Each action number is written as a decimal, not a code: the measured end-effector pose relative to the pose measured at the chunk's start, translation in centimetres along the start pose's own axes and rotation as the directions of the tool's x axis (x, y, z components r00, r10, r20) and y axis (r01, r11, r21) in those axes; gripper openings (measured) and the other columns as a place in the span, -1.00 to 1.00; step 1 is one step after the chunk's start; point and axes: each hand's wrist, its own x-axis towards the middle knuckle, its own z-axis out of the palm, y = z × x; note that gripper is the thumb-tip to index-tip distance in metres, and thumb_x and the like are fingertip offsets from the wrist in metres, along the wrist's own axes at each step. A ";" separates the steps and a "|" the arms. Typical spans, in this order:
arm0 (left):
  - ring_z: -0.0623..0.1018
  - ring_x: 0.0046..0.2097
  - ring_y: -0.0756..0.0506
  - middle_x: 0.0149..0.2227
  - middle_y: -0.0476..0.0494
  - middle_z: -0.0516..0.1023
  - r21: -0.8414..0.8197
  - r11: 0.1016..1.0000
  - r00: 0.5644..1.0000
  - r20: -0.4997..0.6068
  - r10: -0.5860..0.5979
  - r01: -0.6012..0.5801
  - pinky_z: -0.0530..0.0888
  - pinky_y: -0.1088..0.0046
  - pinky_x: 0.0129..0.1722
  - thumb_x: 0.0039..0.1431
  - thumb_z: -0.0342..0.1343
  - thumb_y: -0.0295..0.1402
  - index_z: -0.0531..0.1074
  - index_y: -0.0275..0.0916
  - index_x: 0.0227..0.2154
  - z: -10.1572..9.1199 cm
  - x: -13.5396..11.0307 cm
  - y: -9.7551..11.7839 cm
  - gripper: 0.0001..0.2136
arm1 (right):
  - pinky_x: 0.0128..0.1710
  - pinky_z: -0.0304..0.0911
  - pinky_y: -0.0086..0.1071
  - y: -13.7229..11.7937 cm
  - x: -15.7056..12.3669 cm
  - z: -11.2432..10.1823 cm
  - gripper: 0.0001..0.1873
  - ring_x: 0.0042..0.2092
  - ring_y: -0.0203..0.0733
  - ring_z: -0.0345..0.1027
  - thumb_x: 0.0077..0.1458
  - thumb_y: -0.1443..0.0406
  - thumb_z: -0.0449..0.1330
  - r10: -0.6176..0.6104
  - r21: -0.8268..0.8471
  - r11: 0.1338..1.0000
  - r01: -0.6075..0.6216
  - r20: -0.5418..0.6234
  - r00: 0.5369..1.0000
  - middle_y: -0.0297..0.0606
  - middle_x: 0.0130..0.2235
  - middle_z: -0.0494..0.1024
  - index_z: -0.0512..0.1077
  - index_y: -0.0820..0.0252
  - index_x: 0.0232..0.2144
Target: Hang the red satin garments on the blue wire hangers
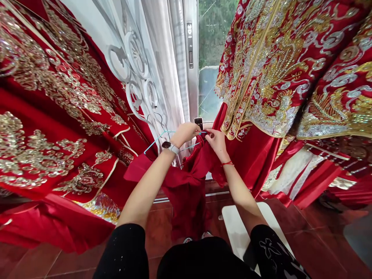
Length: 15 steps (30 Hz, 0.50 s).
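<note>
My left hand point(184, 133) closes around the middle of a light-blue wire hanger point(158, 138), at the collar of a red satin garment point(187, 193). My right hand point(216, 142) pinches the garment's collar close to the left hand. The garment hangs in loose folds below both hands, reaching toward the floor. A black phone point(198, 123) stands just beyond my hands, and its lower part is hidden behind them. A smartwatch point(170, 146) sits on my left wrist, and a red cord bracelet point(227, 163) circles my right wrist.
Red robes with dense gold and silver embroidery point(46, 151) hang to the left, and more point(276, 73) hang to the right. Behind my hands are a white ornamental window grille point(130, 73), a sheer curtain point(162, 66) and a window point(210, 50). Below lie a red tile floor point(316, 255) and a white mat point(238, 228).
</note>
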 end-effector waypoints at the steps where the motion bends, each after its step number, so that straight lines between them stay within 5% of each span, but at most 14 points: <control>1: 0.61 -0.08 -0.17 -0.16 -0.17 0.66 0.027 0.999 0.999 0.020 -0.033 0.033 0.45 0.39 -0.07 0.29 0.07 -0.43 0.62 -0.15 -0.14 -0.3 -0.3 0.0 -0.77 | -0.35 0.22 -0.37 -0.2 0.1 0.0 -0.62 -0.46 -0.22 0.31 0.03 0.34 0.12 -0.025 -0.012 1.000 0.025 0.006 1.000 -0.30 -0.51 0.53 0.63 0.29 -0.15; 5: 0.60 -0.08 -0.19 -0.17 -0.19 0.64 0.098 0.984 0.989 0.014 -0.149 0.147 0.44 0.39 -0.12 0.31 0.06 -0.36 0.59 -0.17 -0.17 -0.2 -0.9 0.1 -0.80 | -0.32 0.23 -0.37 -1.2 0.3 0.7 -0.64 -0.43 -0.19 0.34 0.02 0.39 0.13 -0.098 -0.069 0.993 0.100 0.020 0.995 -0.29 -0.47 0.54 0.63 0.28 -0.15; 11: 0.58 -0.06 -0.21 -0.13 -0.23 0.62 0.086 0.968 0.971 -0.060 -0.232 0.237 0.43 0.36 -0.15 0.30 0.07 -0.36 0.38 -0.22 0.11 0.8 -0.8 0.1 -0.67 | -0.31 0.21 -0.38 -2.5 -0.1 2.1 -0.71 -0.42 -0.19 0.33 0.05 0.42 0.11 -0.159 -0.074 0.984 0.163 0.050 0.986 -0.31 -0.48 0.49 0.61 0.24 -0.25; 15: 0.59 -0.04 -0.22 -0.12 -0.23 0.62 0.095 0.971 0.975 -0.034 -0.219 0.222 0.42 0.35 -0.12 0.32 0.00 -0.39 0.45 -0.16 0.05 1.0 -0.9 -0.1 -0.71 | -0.35 0.17 -0.40 -2.5 -1.1 2.9 -0.71 -0.48 -0.25 0.25 -0.01 0.45 0.09 -0.134 -0.010 0.991 0.136 0.113 0.985 -0.42 -0.56 0.35 0.58 0.21 -0.30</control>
